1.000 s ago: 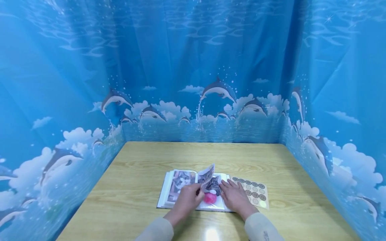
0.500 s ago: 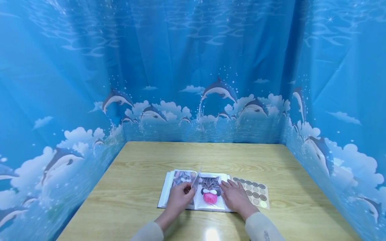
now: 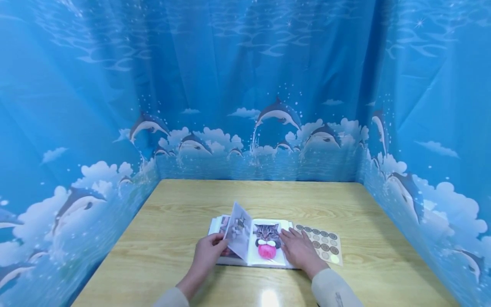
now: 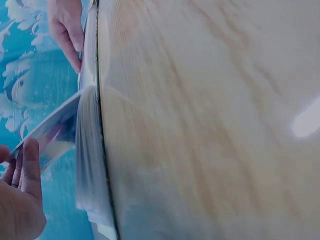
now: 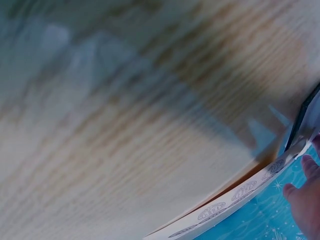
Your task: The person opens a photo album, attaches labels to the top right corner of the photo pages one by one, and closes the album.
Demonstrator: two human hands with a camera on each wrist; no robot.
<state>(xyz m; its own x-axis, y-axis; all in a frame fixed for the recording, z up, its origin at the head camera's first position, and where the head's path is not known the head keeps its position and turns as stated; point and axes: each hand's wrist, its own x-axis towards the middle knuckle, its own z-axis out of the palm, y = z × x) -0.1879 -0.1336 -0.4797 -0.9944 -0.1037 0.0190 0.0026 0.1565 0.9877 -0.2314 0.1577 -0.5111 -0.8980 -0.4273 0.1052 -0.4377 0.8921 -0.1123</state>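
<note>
Pale sleeves (image 3: 333,285) (a small grey marking (image 3: 338,299) on the right one)

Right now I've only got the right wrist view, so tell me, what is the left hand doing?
Observer: The left hand is pinching the edge of a raised page of the open album.
Operator: What shows on the flat page beside the right hand?
Observer: A cat's face, with a round pink shape just below it.
Operator: Does the sheet have only dark circles?
Observer: No, the head view shows pale circles on it too.
</note>
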